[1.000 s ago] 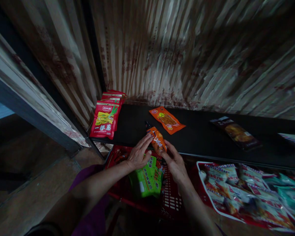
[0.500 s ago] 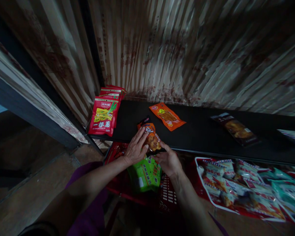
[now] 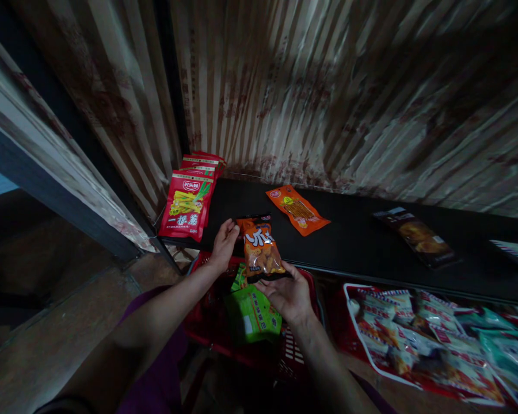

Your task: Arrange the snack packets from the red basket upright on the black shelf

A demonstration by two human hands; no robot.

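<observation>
A black-and-orange bag of snacks is held at the front edge of the black shelf, its printed front facing up. My right hand grips its lower right corner, thumb on top and fingers beneath. At its upper left edge, my left hand is closed, fingers bunched against the side. Below my hands, a red basket contains green snack packets, partly covered by the bag and my right hand. On the shelf behind lies a flat orange packet, touched by neither hand.
Red packets overlap at the left end of the black shelf. A dark brown packet and a striped packet lie farther right. A white-rimmed basket of several snack bags stands below. Crinkled sheeting hangs behind.
The bag of snacks has turned and sits more upright to my view. My left hand has moved from its front to its left edge, uncovering the print.
</observation>
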